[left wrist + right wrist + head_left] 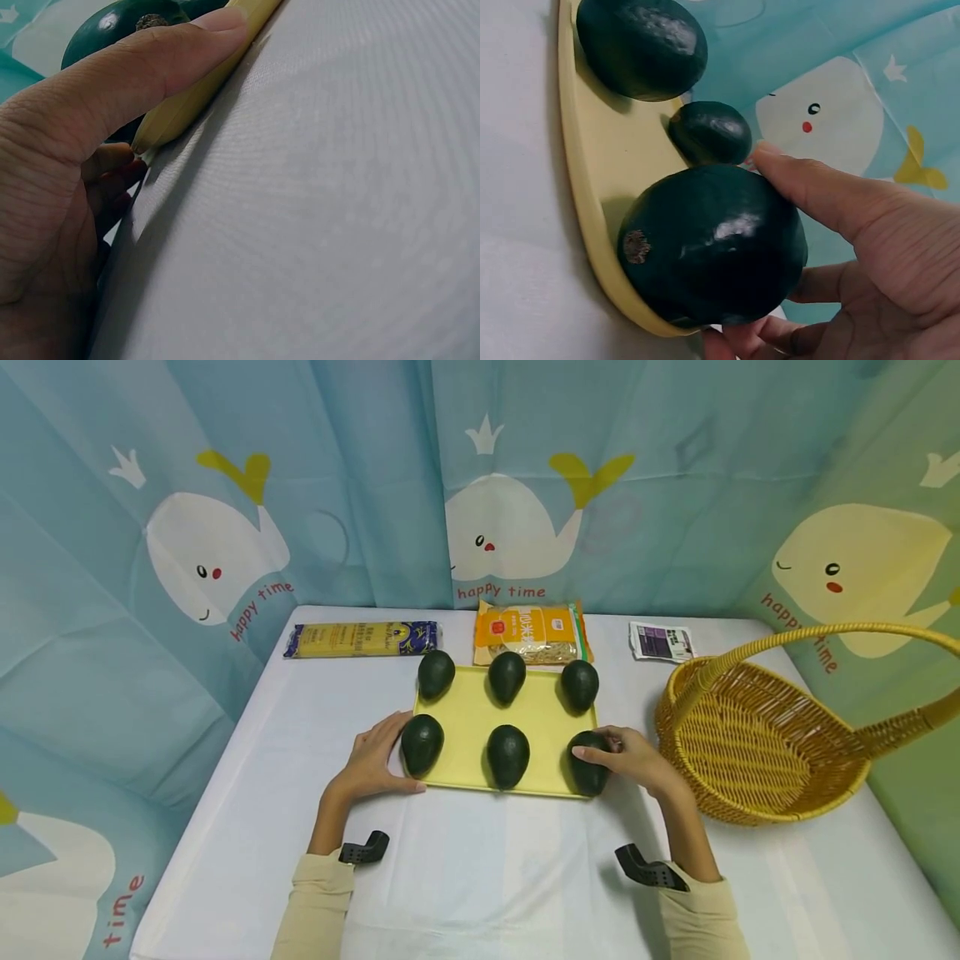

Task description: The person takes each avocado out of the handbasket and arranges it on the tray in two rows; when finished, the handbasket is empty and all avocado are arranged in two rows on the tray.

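A shallow yellow tray (467, 710) bears several dark green avocados in two rows. My left hand (377, 758) holds the tray's front left corner, its thumb along the front rim and its fingers by the left side, beside the front left avocado (422, 745). In the left wrist view the thumb (142, 79) lies on the tray's edge (180, 112). My right hand (630, 758) grips the front right avocado (716, 244), thumb over its top and fingers round its outer side. That avocado sits at the tray's corner, and the front middle avocado (507, 757) lies to its left.
A woven basket (757, 739) with a tall handle stands on the right. Behind the tray lie an orange food bag (531, 633), a long yellow-and-blue packet (363, 639) and a small purple-and-white pouch (662, 642). Printed curtains (390, 485) hang round the white table (465, 868).
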### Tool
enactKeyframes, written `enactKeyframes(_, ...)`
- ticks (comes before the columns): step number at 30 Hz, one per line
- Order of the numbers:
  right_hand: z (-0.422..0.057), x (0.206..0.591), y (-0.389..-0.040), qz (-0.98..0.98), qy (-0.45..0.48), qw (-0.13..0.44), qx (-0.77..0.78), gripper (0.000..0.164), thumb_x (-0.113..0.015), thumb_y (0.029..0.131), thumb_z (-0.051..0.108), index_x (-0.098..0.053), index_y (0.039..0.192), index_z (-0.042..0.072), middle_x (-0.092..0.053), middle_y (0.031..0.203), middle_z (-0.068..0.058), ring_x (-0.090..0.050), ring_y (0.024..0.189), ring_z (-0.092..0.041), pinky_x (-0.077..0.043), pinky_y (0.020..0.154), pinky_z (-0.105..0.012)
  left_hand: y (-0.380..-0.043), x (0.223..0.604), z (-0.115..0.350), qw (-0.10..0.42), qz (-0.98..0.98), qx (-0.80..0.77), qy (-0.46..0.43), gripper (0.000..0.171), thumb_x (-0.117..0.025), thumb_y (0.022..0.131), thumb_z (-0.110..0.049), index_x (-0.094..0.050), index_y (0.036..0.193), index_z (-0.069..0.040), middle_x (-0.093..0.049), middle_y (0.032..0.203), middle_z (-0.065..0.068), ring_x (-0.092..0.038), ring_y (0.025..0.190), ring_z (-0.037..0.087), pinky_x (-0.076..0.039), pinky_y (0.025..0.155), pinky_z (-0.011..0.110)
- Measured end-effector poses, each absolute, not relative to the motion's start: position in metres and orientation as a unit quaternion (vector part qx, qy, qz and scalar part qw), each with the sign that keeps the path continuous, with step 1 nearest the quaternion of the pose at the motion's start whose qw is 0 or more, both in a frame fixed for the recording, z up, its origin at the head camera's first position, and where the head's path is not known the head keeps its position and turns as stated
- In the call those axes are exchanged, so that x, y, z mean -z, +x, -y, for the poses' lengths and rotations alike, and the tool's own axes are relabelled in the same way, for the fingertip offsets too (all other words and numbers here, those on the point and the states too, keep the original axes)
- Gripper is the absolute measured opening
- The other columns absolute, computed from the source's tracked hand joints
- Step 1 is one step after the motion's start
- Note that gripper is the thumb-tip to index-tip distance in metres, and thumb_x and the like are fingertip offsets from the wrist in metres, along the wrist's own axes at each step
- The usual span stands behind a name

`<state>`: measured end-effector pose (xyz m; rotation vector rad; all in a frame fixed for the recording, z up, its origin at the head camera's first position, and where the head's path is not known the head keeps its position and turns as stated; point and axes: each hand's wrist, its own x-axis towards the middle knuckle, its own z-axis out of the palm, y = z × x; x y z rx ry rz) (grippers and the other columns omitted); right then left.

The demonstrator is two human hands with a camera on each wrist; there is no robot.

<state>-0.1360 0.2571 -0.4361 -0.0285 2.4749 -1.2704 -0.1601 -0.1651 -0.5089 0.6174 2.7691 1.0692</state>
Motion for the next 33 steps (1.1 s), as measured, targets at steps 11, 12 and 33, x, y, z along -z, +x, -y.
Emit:
enactKeyframes(11, -0.2589, 0.4349, -0.1380, -0.869, -0.036, 0.197, 0.453, 0.061, -0.069, 0.091, 0.032, -0.050, 0.135, -0.006, -0.038, 0.083, -0.002, -0.040, 0.076, -0.014, -0.037, 0.061, -0.023, -0.1600, 0.5099, 0.1647, 0.060, -0.913, -0.351, 0.200, 0.120, -0.086, 0.056, -0.054, -0.028, 0.155, -0.016, -0.029, 0.160, 0.008, -0.021, 0.149, 0.031, -0.023, 0.111, 0.056)
enactKeyframes(12, -0.2587, 0.4353, -0.1377, -0.868, -0.035, 0.197, 0.455, 0.061, -0.069, 0.091, 0.032, -0.049, 0.136, -0.005, -0.037, 0.084, -0.003, -0.039, 0.077, -0.015, -0.036, 0.061, -0.024, -0.1601, 0.5100, 0.1648, 0.060, -0.913, -0.350, 0.200, 0.120, -0.086, 0.056, -0.054, -0.028, 0.155, -0.017, -0.029, 0.160, 0.007, -0.021, 0.149, 0.031, -0.023, 0.111, 0.056)
enactKeyframes(33, -0.2591, 0.4319, -0.1366, -0.877, -0.031, 0.187, 0.442, 0.067, -0.064, 0.094, 0.036, -0.041, 0.144, -0.001, -0.048, 0.130, -0.025, -0.050, 0.111, -0.032, -0.046, 0.083, -0.032, -0.1618, 0.5120, 0.1662, 0.055, -0.913, -0.351, 0.200, 0.120, -0.087, 0.056, -0.054, -0.028, 0.154, -0.017, -0.030, 0.160, 0.007, -0.022, 0.149, 0.029, -0.024, 0.110, 0.054)
